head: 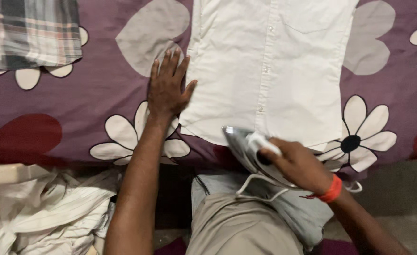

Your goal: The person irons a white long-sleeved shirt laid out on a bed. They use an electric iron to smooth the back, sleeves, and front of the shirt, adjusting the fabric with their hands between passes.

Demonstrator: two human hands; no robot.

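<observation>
1. the top of the white buttoned cotton shirt (pixel 269 71) runs out past the upper edge, so i cannot see its collar or sleeves. the soleplate of the silver-and-white steam iron (pixel 246 146) is blurred, and my fingers cover most of its handle.
2. the folded grey, green and pink plaid cloth (pixel 31 33) is cut off at the upper left corner. the heap of crumpled white striped garments (pixel 52 212) runs off the lower left edge.
3. everything lies on a purple sheet printed with white flowers and hearts (pixel 90 94), spread flat across the view. a strip of grey floor (pixel 402 189) shows at the lower right.
4. my left hand (pixel 167 87) lies flat, fingers spread, on the sheet just at the shirt's left edge, with the thumb touching the fabric.
5. my right hand (pixel 298 165), with an orange band (pixel 333 189) at the wrist, is wrapped around the iron's handle.
6. the iron sits at the shirt's bottom hem, near the button placket, nose pointing left and up, and its white cord (pixel 260 189) loops below it over my lap.
7. the shirt lies front up, between and beyond both hands.
</observation>
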